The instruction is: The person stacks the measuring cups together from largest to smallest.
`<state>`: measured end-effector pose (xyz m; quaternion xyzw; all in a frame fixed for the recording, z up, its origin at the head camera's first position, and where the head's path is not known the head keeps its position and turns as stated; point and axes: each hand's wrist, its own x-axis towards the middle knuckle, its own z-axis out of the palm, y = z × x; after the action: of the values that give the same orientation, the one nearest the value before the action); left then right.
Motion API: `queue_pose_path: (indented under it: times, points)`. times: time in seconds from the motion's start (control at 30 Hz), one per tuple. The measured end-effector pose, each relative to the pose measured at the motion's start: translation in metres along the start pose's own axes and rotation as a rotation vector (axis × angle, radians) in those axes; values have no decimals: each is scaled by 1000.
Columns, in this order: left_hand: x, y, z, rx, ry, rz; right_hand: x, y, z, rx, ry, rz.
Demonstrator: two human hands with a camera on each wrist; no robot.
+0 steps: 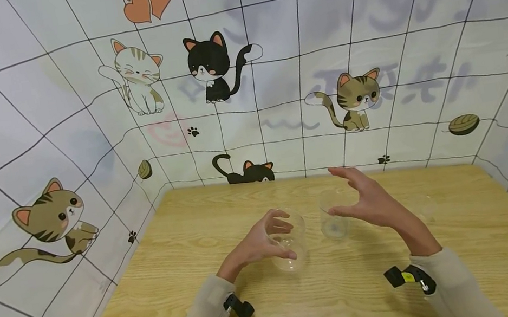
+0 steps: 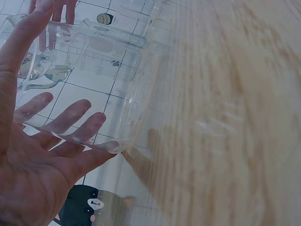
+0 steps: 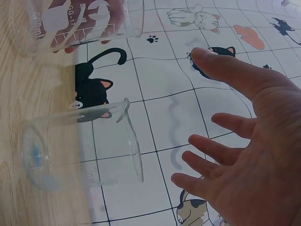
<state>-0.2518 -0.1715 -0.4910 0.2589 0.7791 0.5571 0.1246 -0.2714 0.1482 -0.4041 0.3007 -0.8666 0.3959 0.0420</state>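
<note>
Larger clear beaker [image 1: 299, 238], white markings, upright on table [image 1: 334, 300]; smaller clear beaker [image 1: 334, 227] nearby, upright.

beakers [image 1: 335, 227]: clear | table [image 1: 341, 282]: yellow woodgrain | wall [image 1: 277, 81]: white, black grid

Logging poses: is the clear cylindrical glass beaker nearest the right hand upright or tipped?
Upright. The beaker stands base-down on the pale wooden table, its spouted rim uppermost.

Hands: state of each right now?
Left hand: fingers curled round the left-side beaker.
Right hand: open, holding nothing, near the right-side beaker.
</note>
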Motion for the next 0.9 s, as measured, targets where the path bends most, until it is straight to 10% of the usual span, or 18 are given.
queue_pose_path:
  times: [0.9]
  points:
    - [0, 1, 0, -6, 0, 0, 1, 18, 3, -15, -130, 40]
